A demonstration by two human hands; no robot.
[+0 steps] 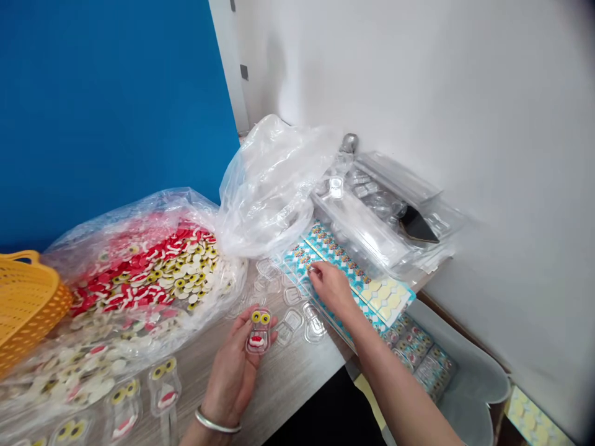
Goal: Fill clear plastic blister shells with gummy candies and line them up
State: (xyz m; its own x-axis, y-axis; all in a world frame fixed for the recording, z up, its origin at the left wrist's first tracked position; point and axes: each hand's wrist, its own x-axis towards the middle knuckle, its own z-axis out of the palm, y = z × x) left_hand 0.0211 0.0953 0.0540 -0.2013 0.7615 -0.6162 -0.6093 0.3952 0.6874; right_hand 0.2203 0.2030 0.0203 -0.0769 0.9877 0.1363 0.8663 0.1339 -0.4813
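Note:
My left hand [235, 368] holds a small clear plastic case [259, 332] with two yellow eyes and a red mouth inside. My right hand [329, 285] reaches out to a blue sticker sheet [346, 272] on the table, its fingertips pinched on the sheet's surface. What the fingertips hold is too small to make out. Several empty clear cases [297, 316] lie on the wooden table [288, 378] between my two hands.
A clear bag [153, 260] full of red mouth and yellow eye pieces lies at left, beside an orange basket [25, 297]. A crumpled empty bag [269, 186] and stacked clear trays [381, 210] sit at the back. A grey bin [469, 378] with filled packs stands below right. Finished cases [125, 406] line the near edge.

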